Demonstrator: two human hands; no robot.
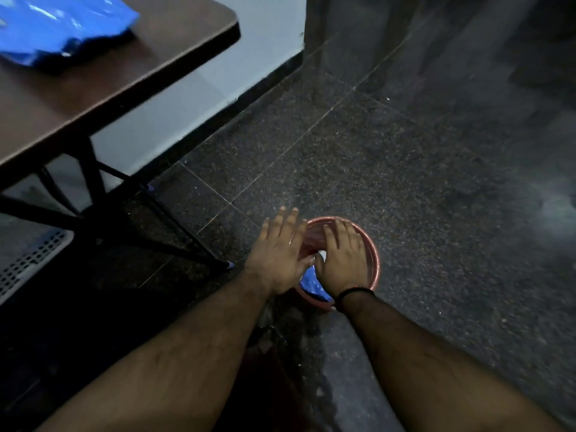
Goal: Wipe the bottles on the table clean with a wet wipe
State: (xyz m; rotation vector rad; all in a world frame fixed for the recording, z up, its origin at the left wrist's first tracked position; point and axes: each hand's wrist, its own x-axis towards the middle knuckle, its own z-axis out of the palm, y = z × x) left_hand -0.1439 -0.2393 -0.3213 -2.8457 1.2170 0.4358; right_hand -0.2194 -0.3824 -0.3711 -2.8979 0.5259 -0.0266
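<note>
While both hands hover over pinkish-red bin on floor: left hand flat, fingers straight, empty. Right hand spread; small white scrap, prob. wet wipe, at thumb — grip unclear. Wipe likely soft, limp, light; pinch by corner. Bottles not visible; table upper left.

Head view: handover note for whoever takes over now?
Left hand: fingers straight, over the near-left rim of the reddish bin on the floor.
Right hand: fingers spread over the bin mouth; something white shows by its thumb, grip unclear.
Blue item in the bin.
Blue bag on the brown table.
No bottles in view; wiping progress cannot be judged.
</note>
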